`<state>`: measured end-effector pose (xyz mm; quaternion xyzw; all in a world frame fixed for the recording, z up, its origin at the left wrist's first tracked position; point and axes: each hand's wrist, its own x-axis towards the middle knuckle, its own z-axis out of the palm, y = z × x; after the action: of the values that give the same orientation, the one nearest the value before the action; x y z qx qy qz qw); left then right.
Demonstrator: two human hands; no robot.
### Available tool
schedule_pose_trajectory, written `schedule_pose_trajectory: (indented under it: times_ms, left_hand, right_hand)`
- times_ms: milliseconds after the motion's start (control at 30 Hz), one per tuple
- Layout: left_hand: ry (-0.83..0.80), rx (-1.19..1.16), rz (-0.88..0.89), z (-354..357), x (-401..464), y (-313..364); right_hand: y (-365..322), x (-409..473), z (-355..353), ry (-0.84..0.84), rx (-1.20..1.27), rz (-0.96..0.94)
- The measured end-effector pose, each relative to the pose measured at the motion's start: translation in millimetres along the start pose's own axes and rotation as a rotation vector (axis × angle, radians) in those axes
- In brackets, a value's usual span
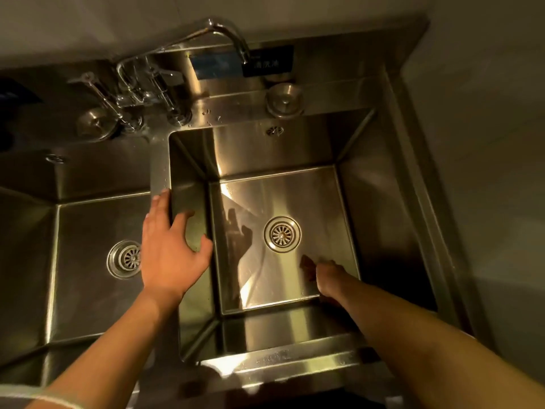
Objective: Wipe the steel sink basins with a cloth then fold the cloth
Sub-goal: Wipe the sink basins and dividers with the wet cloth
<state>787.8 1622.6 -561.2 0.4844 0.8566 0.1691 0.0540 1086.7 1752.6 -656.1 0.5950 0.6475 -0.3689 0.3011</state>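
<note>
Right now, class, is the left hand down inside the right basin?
No: the left hand rests on the divider between the two basins, fingers spread.

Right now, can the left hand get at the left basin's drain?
Probably yes. The left hand rests open on the divider between the basins, and the left drain lies just beside it, lower down, with nothing lying between them.

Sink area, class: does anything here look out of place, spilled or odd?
Two things. Water drops lie scattered on the ledge behind the right basin. Also, no cloth shows plainly: the right hand on the basin floor is too shadowed to tell.
</note>
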Motion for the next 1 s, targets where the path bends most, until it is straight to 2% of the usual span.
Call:
schedule_pose_trajectory:
  times_ms: [100,167,300,367,433,533,700,1000]
  left_hand:
    - [-0.005,-0.011,-0.01,0,-1,-2]
    - [-0.015,-0.021,-0.01,-1,-1,-2]
    - [-0.098,0.012,-0.018,-12,-1,1]
    - [-0.148,0.007,-0.038,-20,-2,5]
    - [-0.199,-0.013,-0.065,-30,1,10]
    - [-0.261,-0.012,-0.102,-48,2,20]
    - [-0.286,-0.008,-0.071,-80,-20,45]
    - [-0.169,0.063,0.079,-174,-28,100]
  right_hand:
    - [-7,-32,-2,-0.012,0.25,0.131]
    - [-9,-42,-9,-0.036,0.349,0.105]
    - [-9,-70,-34,-0.028,0.399,-0.057]
    - [-10,-81,-46,-0.045,0.556,-0.024]
    - [-6,-84,-58,0.053,0.355,-0.08]
    - [-3,-102,-82,0.041,0.318,-0.232]
    - [-10,-129,-125,0.325,-0.033,-0.338]
    - [-47,-203,-189,0.494,-0.055,-0.619]
